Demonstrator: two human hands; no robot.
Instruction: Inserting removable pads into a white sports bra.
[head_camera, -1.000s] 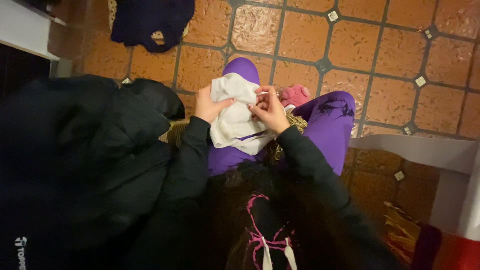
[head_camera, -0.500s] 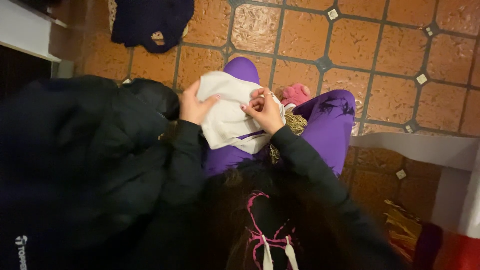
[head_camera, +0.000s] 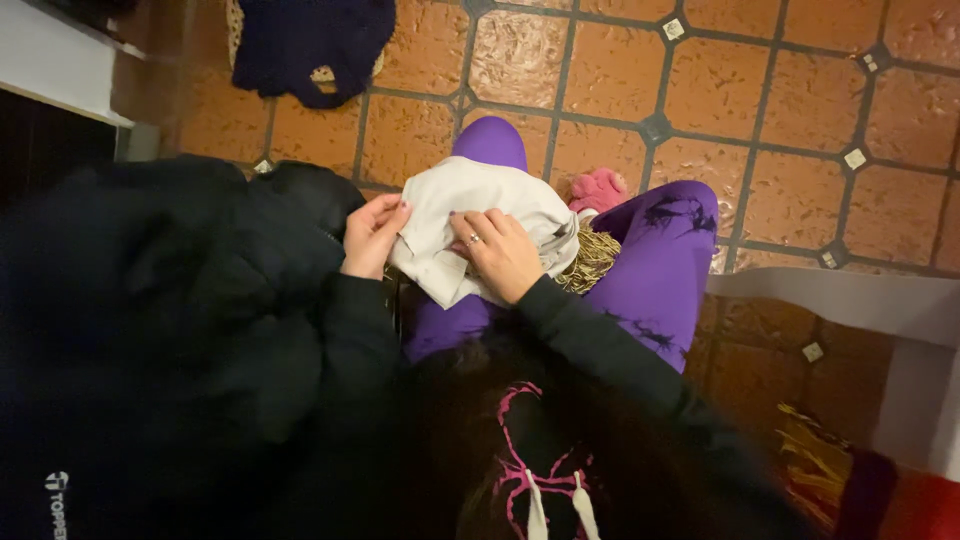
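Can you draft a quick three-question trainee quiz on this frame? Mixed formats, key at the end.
1. True or false: the left hand grips the edge of the white cloth.
2. Which hand wears a ring? A) the left hand B) the right hand C) neither
3. Fill in: the dark blue garment lies on the ____ floor.

Key
1. True.
2. B: it lies on top of the cloth, over the purple leggings.
3. Tiled.
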